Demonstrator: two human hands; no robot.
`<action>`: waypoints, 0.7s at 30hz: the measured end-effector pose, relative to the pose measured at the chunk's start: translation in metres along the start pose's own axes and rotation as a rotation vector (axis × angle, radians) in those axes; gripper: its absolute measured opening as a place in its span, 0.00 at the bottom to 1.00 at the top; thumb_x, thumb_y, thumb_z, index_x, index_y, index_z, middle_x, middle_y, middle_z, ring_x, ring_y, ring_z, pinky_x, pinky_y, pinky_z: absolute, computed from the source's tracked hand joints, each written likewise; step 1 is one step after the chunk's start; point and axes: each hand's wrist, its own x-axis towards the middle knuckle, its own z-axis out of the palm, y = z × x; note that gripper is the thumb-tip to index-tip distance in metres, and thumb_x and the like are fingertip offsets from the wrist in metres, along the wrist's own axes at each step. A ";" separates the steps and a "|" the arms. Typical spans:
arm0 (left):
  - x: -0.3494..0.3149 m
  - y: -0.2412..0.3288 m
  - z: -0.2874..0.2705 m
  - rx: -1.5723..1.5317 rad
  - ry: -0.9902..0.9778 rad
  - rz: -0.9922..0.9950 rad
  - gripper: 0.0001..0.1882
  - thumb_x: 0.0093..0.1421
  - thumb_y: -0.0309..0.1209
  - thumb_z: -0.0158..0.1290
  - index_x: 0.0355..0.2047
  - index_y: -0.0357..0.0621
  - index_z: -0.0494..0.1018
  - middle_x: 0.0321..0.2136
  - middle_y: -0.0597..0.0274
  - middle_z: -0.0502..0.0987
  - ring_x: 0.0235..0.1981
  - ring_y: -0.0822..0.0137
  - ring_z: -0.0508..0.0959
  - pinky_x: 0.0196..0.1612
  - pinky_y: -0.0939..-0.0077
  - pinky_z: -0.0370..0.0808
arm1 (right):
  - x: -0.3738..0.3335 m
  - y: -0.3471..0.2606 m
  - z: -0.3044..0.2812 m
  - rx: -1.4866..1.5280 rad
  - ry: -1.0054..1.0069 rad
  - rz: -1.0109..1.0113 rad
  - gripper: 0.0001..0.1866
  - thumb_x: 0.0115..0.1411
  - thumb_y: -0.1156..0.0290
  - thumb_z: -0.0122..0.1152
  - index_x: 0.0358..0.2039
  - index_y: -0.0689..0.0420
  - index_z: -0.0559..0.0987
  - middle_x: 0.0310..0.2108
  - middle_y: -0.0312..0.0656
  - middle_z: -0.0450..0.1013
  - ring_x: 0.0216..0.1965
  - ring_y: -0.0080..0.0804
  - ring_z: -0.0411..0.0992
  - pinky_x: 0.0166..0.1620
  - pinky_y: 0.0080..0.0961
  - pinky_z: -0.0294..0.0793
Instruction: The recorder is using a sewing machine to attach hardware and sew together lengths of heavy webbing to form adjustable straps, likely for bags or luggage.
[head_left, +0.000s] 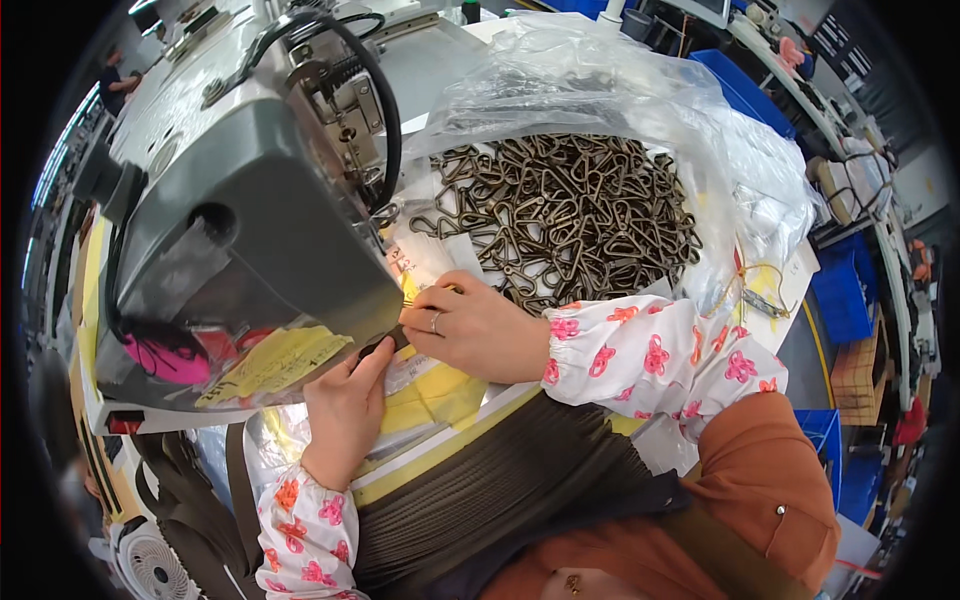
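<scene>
Close to the front end of a grey sewing machine (250, 240), my two hands meet over a short piece of dark webbing strap (398, 340). My left hand (345, 410) pinches it between thumb and fingers. From the other side my right hand (475, 325), with a ring on one finger, closes its fingertips at the same piece; a small yellow bit shows by its knuckles, too covered to name. A thick bundle of dark brown webbing straps (500, 480) lies across my lap. Beyond my right hand is a heap of dark bronze metal hooks (580, 215).
Clear plastic sheeting (560, 80) surrounds the hooks. Yellow paper (430, 395) lies under my hands. More dark strap (195, 500) hangs at lower left, above a white fan (160, 560). Blue bins (845, 290) stand at right. A person (115, 80) is far off at left.
</scene>
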 end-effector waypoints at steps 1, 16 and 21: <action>0.000 0.000 0.001 -0.018 0.016 -0.002 0.11 0.49 0.22 0.54 0.34 0.44 0.77 0.29 0.52 0.77 0.26 0.55 0.77 0.29 0.70 0.74 | -0.002 0.002 -0.001 -0.009 0.002 0.012 0.13 0.44 0.70 0.54 0.33 0.58 0.75 0.39 0.35 0.70 0.44 0.28 0.65 0.49 0.29 0.62; -0.005 -0.013 0.000 0.020 -0.075 0.019 0.16 0.51 0.23 0.50 0.41 0.47 0.74 0.31 0.53 0.77 0.27 0.55 0.77 0.28 0.70 0.74 | 0.000 0.001 -0.009 -0.052 -0.088 0.059 0.13 0.48 0.71 0.53 0.36 0.55 0.77 0.36 0.29 0.72 0.43 0.26 0.66 0.55 0.38 0.55; -0.006 -0.020 0.003 -0.087 -0.155 -0.128 0.13 0.54 0.19 0.48 0.40 0.43 0.74 0.39 0.52 0.76 0.37 0.53 0.77 0.39 0.71 0.74 | 0.007 0.009 -0.006 -0.063 -0.144 0.063 0.12 0.49 0.71 0.53 0.35 0.54 0.77 0.44 0.30 0.71 0.46 0.27 0.66 0.56 0.43 0.55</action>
